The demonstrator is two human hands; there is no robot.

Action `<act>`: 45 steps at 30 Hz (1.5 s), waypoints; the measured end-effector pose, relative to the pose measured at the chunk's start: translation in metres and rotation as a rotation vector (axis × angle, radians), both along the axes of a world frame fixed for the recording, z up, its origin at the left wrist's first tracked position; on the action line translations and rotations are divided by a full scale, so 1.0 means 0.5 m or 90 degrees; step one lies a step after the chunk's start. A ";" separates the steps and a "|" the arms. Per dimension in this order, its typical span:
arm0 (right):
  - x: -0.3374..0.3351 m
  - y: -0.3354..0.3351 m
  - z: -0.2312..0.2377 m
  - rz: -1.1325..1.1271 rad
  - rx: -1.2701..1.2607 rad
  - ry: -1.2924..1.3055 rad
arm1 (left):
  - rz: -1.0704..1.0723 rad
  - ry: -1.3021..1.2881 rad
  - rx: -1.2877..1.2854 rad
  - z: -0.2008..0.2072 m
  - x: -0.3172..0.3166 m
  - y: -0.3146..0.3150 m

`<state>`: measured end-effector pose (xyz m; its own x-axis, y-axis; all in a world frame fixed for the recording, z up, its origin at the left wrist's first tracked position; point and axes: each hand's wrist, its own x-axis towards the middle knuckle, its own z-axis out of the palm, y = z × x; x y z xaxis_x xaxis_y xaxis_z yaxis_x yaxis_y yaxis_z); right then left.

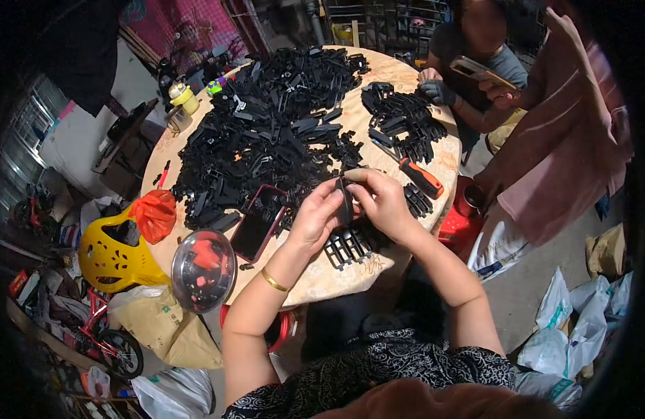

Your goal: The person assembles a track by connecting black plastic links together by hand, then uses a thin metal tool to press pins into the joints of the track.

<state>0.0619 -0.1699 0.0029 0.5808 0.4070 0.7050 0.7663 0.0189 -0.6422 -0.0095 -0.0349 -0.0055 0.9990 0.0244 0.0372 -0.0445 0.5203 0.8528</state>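
Observation:
Near the front edge of the round table, I hold a long black plastic part point(345, 202) between both hands. My left hand point(315, 218) is closed on it from the left, fingers bent around its side. My right hand point(384, 199) pinches its upper end with thumb and fingers. Just below my hands lies a row of black plastic pieces point(347, 248) set side by side. A large heap of loose black plastic parts point(260, 140) spreads beyond them. Right of my right hand, more black pieces point(417, 201) are lined up, partly hidden by it.
A screwdriver with an orange-black handle point(421, 178) lies at right, near another black pile point(404, 119). At left are a phone point(256, 227), a clear plastic bowl point(204, 271) and a red bag point(155, 215). A person point(469, 77) across holds a phone. A yellow chair point(113, 255) stands left.

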 end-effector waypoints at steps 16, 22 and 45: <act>-0.021 -0.039 0.035 0.061 -0.170 -0.141 | 0.030 0.028 0.060 0.001 -0.013 0.002; -0.037 -0.031 0.033 0.044 -0.175 -0.145 | 0.045 0.038 0.052 0.013 -0.015 0.005; -0.182 0.052 -0.038 -0.044 -0.422 -0.221 | 0.503 -0.147 1.298 -0.010 0.123 0.202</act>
